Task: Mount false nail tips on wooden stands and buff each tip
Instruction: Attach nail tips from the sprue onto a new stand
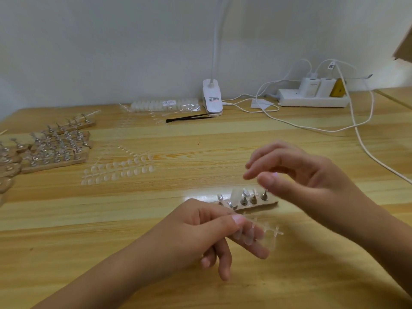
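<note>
Active wooden stand [266, 204] lies flat on the table [200, 134], centre-right, just beyond the left hand and under the right hand's fingertips. It carries a row of metal pegs [253, 199]. One wide clear tip [236, 194] is mounted near its left end, and a few smaller ones sit on neighbouring pegs (count unclear, glare and blur).

Left hand [200, 233]: thumb and index finger pinch a clear strip of nail tips [266, 230] at its left end. The strip sticks out to the right, just in front of the stand, with tips hanging off it. The other fingers are loosely curled underneath.

Right hand [312, 175] hovers above the stand's right half, not touching it. Its fingers are curved and the thumb is close to the index fingertip. The hand is motion-blurred, so I can't tell whether a tip is pinched between them.

Further out, left: more strips of nail tips [118, 169] lie loose on the table. Beyond them, at the left edge, is a cluster of wooden stands [58, 150] with pegs, packed side by side.

Back edge by the wall: bagged nail tips [166, 105], black tweezers [189, 118], white clip lamp [212, 100]. Right of those is a power strip [312, 101] with chargers plugged in, and white cables [289, 123] loop across the table.
</note>
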The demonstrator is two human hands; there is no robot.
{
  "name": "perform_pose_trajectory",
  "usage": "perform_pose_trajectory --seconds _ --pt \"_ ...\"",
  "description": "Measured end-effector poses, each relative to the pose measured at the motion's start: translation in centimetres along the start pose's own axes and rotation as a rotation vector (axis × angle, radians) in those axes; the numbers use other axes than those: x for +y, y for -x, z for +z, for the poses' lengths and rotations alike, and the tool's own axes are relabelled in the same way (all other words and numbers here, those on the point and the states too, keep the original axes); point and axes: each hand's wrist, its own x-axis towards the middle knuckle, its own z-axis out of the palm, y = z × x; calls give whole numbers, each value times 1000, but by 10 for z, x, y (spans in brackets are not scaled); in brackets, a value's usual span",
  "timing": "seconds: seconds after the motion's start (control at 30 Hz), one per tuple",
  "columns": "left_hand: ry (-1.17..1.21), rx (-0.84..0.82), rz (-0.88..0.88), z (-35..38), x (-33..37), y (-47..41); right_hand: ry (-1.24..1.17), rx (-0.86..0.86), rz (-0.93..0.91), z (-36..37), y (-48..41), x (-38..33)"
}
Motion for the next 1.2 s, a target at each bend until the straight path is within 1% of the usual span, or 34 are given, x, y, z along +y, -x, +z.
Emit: perform_pose_trajectory --seconds 0.07,0.17,0.3,0.33,0.37,0.43,0.47,0.5,0.53,0.57,0.6,0.67,0.7,0.73,0.77,0.8,0.83,0.87,0.97,1.0,1.03,1.1,1.17,1.2 --pt "-18 4 -6 2 -1 -1 63 -4 -31 10 2 -6" --pt "-42 13 -2 3 1 -1 168 39 -84 16 4 -8" --pt "-75 35 37 2 0 0 222 72 -118 19 6 -6" --pt "-78 35 42 2 -1 0 269 81 -173 20 8 -5" --pt "-79 32 43 2 -2 0 376 98 -271 20 9 -5" --pt "-80 29 44 2 -3 1 688 110 -547 21 12 -7" --pt "-87 25 45 3 -3 1 798 84 -663 22 13 -8" --pt "-116 27 59 4 -3 2 831 63 -710 22 14 -8" --pt "-204 52 118 5 -3 3 782 58 -689 22 14 -9" --pt "-389 112 252 6 -5 4 628 55 -597 21 13 -11" --pt "-639 191 420 5 -4 5 379 26 -444 19 12 -13" --pt "-1165 350 769 1 -4 7 -288 -152 -76 14 8 -19" --pt "-1346 390 901 -2 -3 8 -571 -199 62 10 5 -18" --pt "-1445 418 983 -5 -1 8 -752 -186 152 8 3 -15" --pt "-1484 451 1014 -10 2 8 -842 -139 201 8 2 -12" --pt "-1478 503 1002 -15 3 6 -880 -84 225 8 0 -10" --pt "-1421 567 955 -20 4 5 -898 -18 239 9 -1 -8" --pt "-1312 630 884 -24 3 4 -902 56 245 8 -3 -6" --pt "-790 775 550 -38 6 3 -824 223 206 1 -5 -1" --pt "-651 810 438 -46 5 2 -801 249 200 -1 -5 1" --pt "-572 840 325 -54 3 -1 -795 266 202 -3 -4 3" --pt "-527 884 112 -72 -4 -7 -799 261 212 -4 -4 5" --pt "-615 909 -86 -85 -9 -11 -789 235 237 -1 -4 8" --pt "-669 936 -151 -88 -10 -12 -785 218 250 0 -4 8"
